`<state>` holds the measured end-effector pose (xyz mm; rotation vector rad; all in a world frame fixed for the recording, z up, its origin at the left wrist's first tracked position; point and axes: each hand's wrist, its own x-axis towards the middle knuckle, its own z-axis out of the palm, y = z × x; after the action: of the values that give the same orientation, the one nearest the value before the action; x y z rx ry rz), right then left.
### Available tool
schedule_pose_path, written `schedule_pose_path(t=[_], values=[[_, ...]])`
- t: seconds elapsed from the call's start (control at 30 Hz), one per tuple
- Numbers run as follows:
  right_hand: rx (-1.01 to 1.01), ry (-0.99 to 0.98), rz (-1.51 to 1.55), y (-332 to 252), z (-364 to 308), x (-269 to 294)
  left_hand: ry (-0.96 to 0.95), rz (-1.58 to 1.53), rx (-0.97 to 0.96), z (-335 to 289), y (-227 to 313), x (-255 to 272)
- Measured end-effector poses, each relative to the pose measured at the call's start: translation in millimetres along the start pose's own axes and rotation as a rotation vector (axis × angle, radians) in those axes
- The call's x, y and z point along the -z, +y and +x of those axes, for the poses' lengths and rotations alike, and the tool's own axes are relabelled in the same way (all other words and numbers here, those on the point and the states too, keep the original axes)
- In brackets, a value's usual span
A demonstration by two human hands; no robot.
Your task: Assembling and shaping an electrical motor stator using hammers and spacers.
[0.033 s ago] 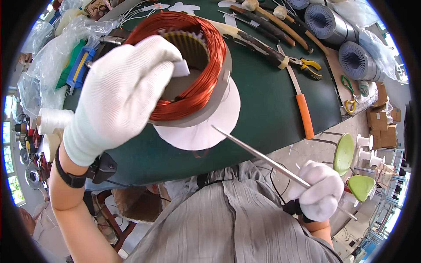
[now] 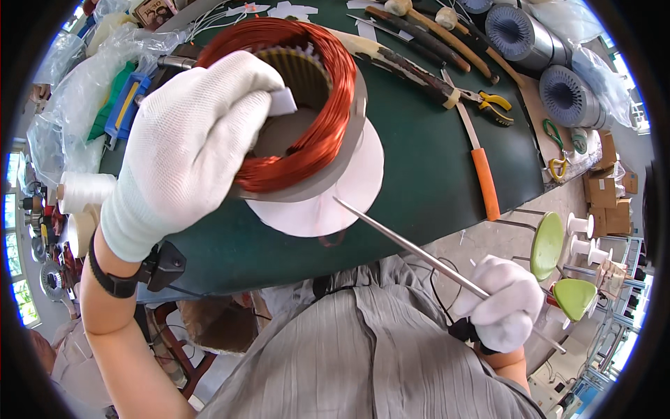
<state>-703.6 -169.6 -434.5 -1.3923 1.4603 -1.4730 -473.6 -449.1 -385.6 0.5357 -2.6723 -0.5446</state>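
A motor stator with thick copper windings rests tilted on a round white disc. In a white knitted glove, my left hand lies over the stator's left side. Its fingers pinch a small white slip, perhaps paper, at the opening of the bore, and they hide part of the coil. My right hand, gloved too, is wrapped round a thin metal rod low on the right. The rod's tip points up and left to the disc's edge; whether it touches the disc I cannot tell.
On the green table lie an orange-handled blade, yellow-handled pliers and wooden-handled tools. Several stator cores stand at the far right. Thread spools and plastic bags are on the left. Green stools stand right.
My left hand, still pinching the white slip, has shifted slightly left and up. The stator has moved a little left too. My right hand and the rod have moved slightly left.
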Motion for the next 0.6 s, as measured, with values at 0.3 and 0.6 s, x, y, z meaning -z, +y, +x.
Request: schedule_pose_path(t=[0.3, 0.6], values=[[0.060, 0.134, 0.120, 12, 4, -9, 0.242, -0.073, 0.054, -8, 22, -28], [0.018, 0.174, 0.209, 24, 26, -8, -0.307, -0.054, 0.214, 38, 4, 4]])
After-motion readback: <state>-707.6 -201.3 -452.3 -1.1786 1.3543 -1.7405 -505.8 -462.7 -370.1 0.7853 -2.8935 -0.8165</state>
